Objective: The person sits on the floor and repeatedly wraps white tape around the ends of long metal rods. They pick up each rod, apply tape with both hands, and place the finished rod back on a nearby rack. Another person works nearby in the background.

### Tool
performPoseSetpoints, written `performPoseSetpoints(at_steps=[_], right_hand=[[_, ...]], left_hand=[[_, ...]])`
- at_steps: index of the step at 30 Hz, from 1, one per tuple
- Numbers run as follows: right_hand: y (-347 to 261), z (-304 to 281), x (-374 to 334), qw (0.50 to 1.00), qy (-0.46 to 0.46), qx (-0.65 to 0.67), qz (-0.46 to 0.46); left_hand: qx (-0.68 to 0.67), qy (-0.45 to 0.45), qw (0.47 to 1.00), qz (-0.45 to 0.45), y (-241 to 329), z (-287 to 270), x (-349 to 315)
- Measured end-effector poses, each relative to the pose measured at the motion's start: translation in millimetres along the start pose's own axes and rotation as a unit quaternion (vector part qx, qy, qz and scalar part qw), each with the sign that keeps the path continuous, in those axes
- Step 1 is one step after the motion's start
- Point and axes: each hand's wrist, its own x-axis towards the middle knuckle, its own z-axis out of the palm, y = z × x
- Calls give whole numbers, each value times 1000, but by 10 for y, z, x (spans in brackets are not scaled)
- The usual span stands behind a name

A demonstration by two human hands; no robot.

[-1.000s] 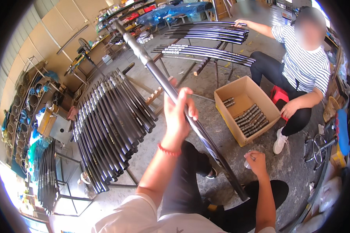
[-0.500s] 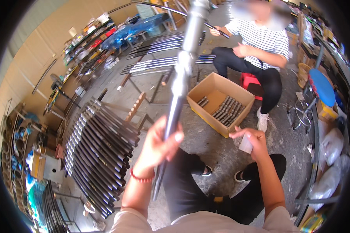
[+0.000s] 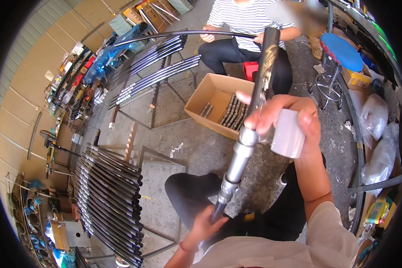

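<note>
A telescopic pole (image 3: 237,161) slants up and away from my lap, with silver collars in its middle and a thick dark tube at its far end. My left hand (image 3: 206,228) is closed round its thin black lower section. My right hand (image 3: 304,117) is closed on a whitish, translucent block (image 3: 287,134), held between thumb and palm. Its fingertips touch the pole where the dark tube meets the upper silver collar. Gold marking shows on the dark tube just beyond those fingers.
An open cardboard box (image 3: 196,102) of metal fittings lies ahead. Beyond it a seated person (image 3: 245,49) holds a long black tube (image 3: 174,34). Many dark poles (image 3: 109,201) lie on a rack at left; more poles (image 3: 158,76) rest farther back. A blue stool (image 3: 342,52) stands at right.
The pole has swung from upright to leaning right, its dark end now in view. My left hand moved down, and my right hand rose to touch the pole. My view shifted right.
</note>
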Motion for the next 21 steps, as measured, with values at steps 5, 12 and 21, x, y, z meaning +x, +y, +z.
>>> performPoseSetpoints(at_steps=[5,12,21], right_hand=[[199,-155,-113,994,7,105,36],[234,-332,-313,991,104,54,61],[321,-621,-479,999,47,9,20]], left_hand=[[-117,-77,985,98,344,-48,382],[-54,-128,978,156,1331,200,1391],[-270,-99,956,63,1497,159,1383]])
